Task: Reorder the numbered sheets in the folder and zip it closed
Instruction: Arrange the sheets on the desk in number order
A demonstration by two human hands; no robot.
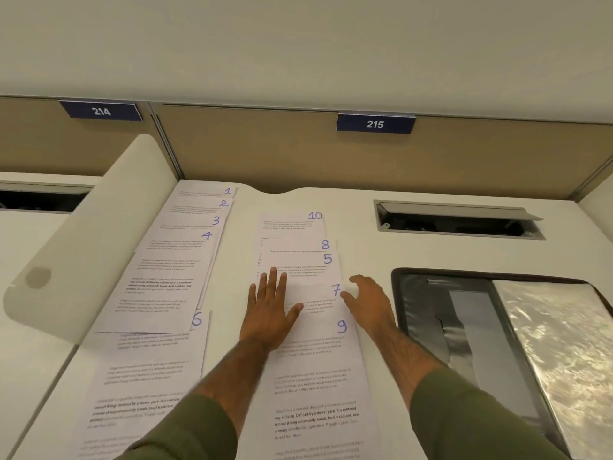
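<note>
The left grip (pixel 270 315), a bare hand, lies flat and fully open with its fingers spread, palm pressing on the white printed paper sheet marked 7 (pixel 318 293). Its fingertips reach onto the sheet marked 5 (pixel 305 263). It curls round nothing.

The right grip (pixel 370 305) sits just right of that same sheet, fingers loosely bent, thumb tip at the paper's right edge beside the handwritten 7 (nothing is visibly pinched).

Nearer than both grips, the sheet marked 9 (pixel 318 360) overlaps the bottom of sheet 7 and passes between the two olive-green sleeves (pixel 464 416). Beyond the fingertips, the sheets marked 8 (pixel 298 245) and 10 (pixel 288 224) continue the same overlapping column.

Left of the left grip runs a second fanned column on the white counter (pixel 358 224): the sheets marked 1 to 4 (pixel 199 220) farthest, then one whose number I cannot see, then the sheet marked 6 (pixel 149 360) nearest.

Right of the right grip, apart from the papers, the black zip folder (pixel 418 313) lies open, showing grey inner pockets and a shiny clear plastic sleeve.

Beyond the folder is a rectangular cable slot (pixel 457 222). Further off, a tan partition carries blue number plates 214 (pixel 101 111) and 215 (pixel 374 123).
</note>
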